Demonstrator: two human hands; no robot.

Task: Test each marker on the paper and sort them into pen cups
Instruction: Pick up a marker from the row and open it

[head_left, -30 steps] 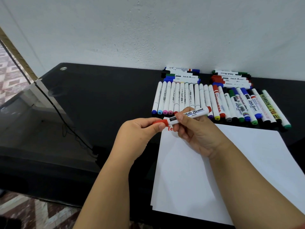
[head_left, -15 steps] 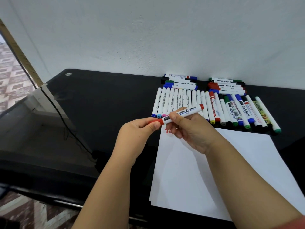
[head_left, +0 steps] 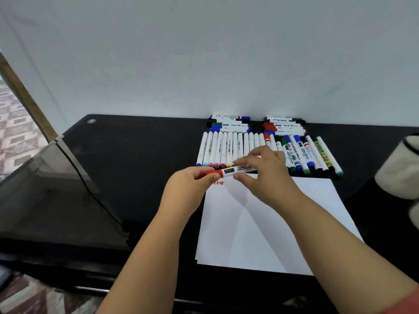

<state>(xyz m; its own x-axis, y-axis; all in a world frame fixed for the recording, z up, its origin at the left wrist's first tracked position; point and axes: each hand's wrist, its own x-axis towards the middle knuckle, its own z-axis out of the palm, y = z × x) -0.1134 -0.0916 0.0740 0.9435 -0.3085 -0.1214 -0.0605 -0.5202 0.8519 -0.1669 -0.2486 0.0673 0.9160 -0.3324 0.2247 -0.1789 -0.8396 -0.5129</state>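
Note:
A white whiteboard marker with a red cap point(head_left: 229, 171) is held level above the top left corner of the white paper point(head_left: 272, 223). My left hand point(head_left: 188, 189) pinches its red cap end. My right hand point(head_left: 265, 173) hovers over the barrel with its fingers straightened, and its thumb touches the underside. A small red scribble point(head_left: 218, 182) marks the paper's top left corner. Behind the paper, several markers point(head_left: 226, 148) lie side by side in a row. A white cup point(head_left: 401, 168) shows blurred at the right edge.
Two short stacks of markers point(head_left: 229, 123) point(head_left: 283, 126) lie against the white wall behind the row. The black glass table point(head_left: 136, 155) extends left, with a cable point(head_left: 90, 189) running beneath it. Tiled floor shows at the left.
My right hand has loosened from gripping the barrel and its fingers have straightened. The left hand still pinches the red cap end. The view tilted up, and the white cup came into view.

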